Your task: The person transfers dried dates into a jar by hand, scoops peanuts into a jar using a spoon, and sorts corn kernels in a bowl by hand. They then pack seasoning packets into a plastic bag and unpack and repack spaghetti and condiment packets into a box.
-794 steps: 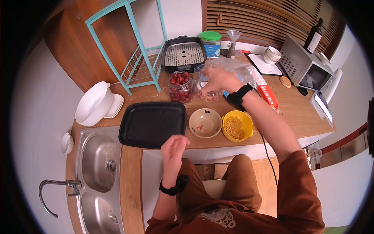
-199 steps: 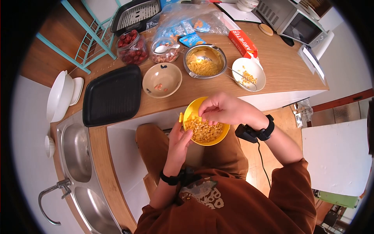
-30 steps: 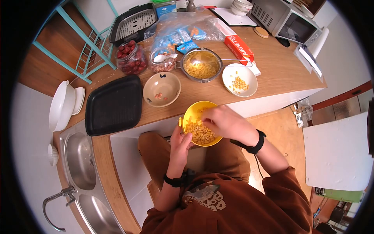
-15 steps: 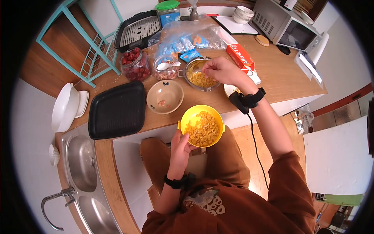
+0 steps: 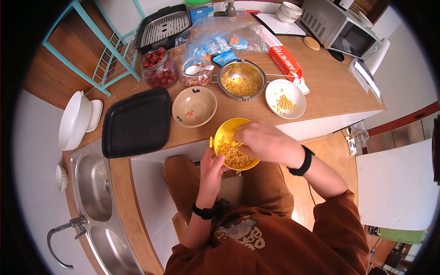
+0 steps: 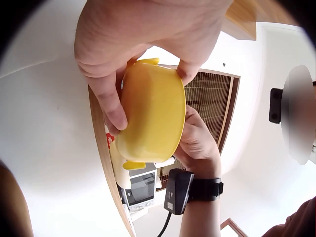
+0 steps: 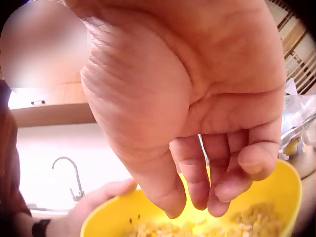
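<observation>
My left hand (image 5: 212, 172) grips a yellow bowl (image 6: 153, 113) with two small side lugs, holding it tilted above my lap; thumb at the rim, fingers under the outside. Yellow corn kernels (image 5: 233, 156) lie in it. My right hand (image 5: 263, 142) reaches over the rim, fingers pointing down. In the right wrist view its thumb and fingertips (image 7: 173, 207) hang just over the kernels, a gap between them, with nothing visible there. On the counter, a steel pan (image 5: 241, 80) with a wire handle holds yellow pieces, and a white bowl (image 5: 275, 110) holds some kernels.
A beige bowl (image 5: 195, 103) with a few reddish bits stands beside a black tray (image 5: 136, 123). Behind are a jar of red fruit (image 5: 159, 68), a jar of nuts with a spoon (image 5: 197, 75), plastic bags (image 5: 215, 34) and a red box (image 5: 286, 62). A sink (image 5: 94, 188) lies left.
Half a second ago my right hand was over the steel pan; it has come back down to the yellow bowl. Much earlier, that bowl stood on the counter, without the steel pan or white bowl.
</observation>
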A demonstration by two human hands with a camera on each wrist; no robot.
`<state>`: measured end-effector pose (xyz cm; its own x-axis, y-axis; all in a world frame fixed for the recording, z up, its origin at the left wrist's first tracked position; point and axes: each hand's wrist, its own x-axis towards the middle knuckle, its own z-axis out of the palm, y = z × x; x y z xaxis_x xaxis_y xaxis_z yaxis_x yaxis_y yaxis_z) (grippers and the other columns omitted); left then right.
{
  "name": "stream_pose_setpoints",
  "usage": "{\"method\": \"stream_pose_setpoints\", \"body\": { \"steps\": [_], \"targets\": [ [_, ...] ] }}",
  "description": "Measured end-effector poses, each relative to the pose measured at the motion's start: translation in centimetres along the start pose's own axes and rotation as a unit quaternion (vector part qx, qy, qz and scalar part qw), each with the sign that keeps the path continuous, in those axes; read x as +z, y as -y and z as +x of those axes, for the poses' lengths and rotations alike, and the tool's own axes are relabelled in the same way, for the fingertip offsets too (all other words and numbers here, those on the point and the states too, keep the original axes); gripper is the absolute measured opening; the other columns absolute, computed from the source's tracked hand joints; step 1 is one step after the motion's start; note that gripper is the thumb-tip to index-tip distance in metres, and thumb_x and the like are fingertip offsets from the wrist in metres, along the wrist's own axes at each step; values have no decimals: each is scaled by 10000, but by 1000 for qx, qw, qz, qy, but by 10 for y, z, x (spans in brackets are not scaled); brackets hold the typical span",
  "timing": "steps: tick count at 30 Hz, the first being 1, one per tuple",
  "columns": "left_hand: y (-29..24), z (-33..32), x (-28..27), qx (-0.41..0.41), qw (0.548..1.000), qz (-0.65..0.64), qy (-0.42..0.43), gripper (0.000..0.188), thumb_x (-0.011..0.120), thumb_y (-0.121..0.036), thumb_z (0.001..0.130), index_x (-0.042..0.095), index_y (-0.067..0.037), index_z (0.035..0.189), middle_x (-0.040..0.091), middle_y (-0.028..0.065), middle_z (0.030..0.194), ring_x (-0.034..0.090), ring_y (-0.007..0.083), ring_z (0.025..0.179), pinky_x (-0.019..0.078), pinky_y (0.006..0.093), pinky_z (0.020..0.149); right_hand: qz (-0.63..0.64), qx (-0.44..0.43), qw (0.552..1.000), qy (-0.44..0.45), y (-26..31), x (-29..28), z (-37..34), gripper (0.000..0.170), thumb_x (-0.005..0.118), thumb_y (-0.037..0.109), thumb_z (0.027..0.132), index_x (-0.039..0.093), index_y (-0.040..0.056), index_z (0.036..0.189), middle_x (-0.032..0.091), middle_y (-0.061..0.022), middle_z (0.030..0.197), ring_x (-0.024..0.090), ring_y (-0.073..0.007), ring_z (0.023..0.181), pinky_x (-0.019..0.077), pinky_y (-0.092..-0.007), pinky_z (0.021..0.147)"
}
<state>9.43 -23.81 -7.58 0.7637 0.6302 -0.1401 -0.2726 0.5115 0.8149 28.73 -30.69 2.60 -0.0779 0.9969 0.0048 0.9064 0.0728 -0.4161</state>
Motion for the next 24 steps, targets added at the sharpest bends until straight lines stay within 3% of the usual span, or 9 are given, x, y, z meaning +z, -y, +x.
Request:
{"method": "stream_pose_setpoints", "body": {
  "steps": [3,5,7,12,14,15,18,21,24],
  "targets": [
    [-2,-2,1,-4,1000,25,7,491,458,-154,1042,338,2,1491,548,139,1394,607,239,1235,553,410,980,-37,-10,999,-28,-2,27,-5,150,682,116,829,679,4,928,681,-187,831,686,-346,848,540,-468,760],
    [-1,-2,0,-5,1000,27,6,488,462,-151,1041,341,5,1488,551,140,1389,610,237,1230,552,409,980,-52,-44,996,-58,-2,36,-5,82,622,93,826,654,49,764,683,-171,791,691,-338,807,539,-441,700],
    [3,0,-2,-11,1000,12,5,506,528,-120,1029,347,-8,1488,629,132,1258,677,186,1072,588,324,867,-48,-35,997,-38,-2,35,-6,79,625,92,829,655,39,778,681,-173,784,689,-342,800,537,-443,702],
    [2,-1,0,-11,1000,-1,2,490,493,-133,1037,346,-2,1486,600,137,1312,653,211,1136,574,357,914,36,-3,999,-14,-6,27,-4,88,622,84,845,651,2,830,682,-194,797,683,-367,816,532,-450,717],
    [1,-1,-1,-10,1000,16,2,473,457,-142,1044,350,5,1480,573,142,1363,629,238,1201,559,396,968,120,22,992,12,-11,18,-4,95,663,82,887,670,12,951,706,-145,853,697,-272,794,541,-380,719],
    [1,-1,-1,-13,1000,16,4,473,456,-145,1044,349,5,1480,569,143,1367,625,240,1208,558,398,970,119,22,993,13,-16,16,-5,95,663,82,887,670,12,951,706,-145,853,697,-272,794,541,-380,719],
    [1,-1,-1,-17,1000,14,6,477,453,-151,1045,346,4,1483,562,147,1377,618,245,1219,558,402,970,481,92,872,2,-31,21,-5,91,652,65,976,684,0,1033,687,9,899,630,-55,811,512,-224,740],
    [2,-1,-1,-19,1000,8,7,482,450,-158,1045,342,2,1487,556,150,1386,617,250,1224,560,408,967,534,99,839,-30,-44,15,-1,83,645,55,979,684,3,1030,695,-5,899,646,-63,809,515,-222,741],
    [-1,-2,1,-23,1000,10,8,487,449,-166,1045,339,-1,1490,553,152,1393,616,255,1227,562,416,965,479,123,866,-77,-53,-14,13,104,639,86,976,687,1,1012,686,7,840,633,-56,770,512,-228,703]
  ]
}}
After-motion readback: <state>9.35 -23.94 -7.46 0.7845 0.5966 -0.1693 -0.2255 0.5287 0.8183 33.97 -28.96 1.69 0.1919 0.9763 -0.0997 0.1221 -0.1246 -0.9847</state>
